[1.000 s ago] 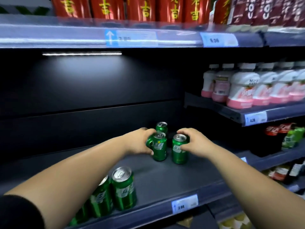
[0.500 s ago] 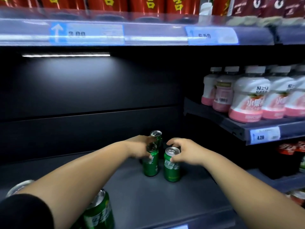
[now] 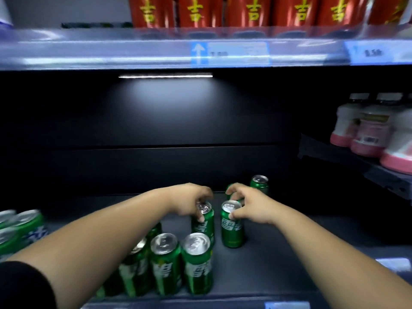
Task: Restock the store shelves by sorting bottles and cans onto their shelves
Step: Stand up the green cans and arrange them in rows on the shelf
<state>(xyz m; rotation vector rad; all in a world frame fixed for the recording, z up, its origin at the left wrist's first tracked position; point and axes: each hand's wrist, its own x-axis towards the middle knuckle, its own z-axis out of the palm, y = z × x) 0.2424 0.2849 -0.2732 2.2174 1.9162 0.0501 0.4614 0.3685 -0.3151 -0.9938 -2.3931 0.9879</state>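
Left hand (image 3: pixel 191 202) curls its fingers over the rim of one green can (image 3: pixel 204 223), while the right hand (image 3: pixel 252 207) pinches the top of a second can (image 3: pixel 232 229). Both cans stand upright at mid-frame on the dark shelf (image 3: pixel 278 253). The step appears to be lining cans into rows behind the front cluster (image 3: pixel 178 264) at lower centre. Next, each likely needs nudging snug to its neighbours before release. A third can (image 3: pixel 230 188) beneath the right fingers is mostly hidden, the left forearm (image 3: pixel 111 230) covers part of the cluster, and the price tags (image 3: pixel 236 52) are blurred.
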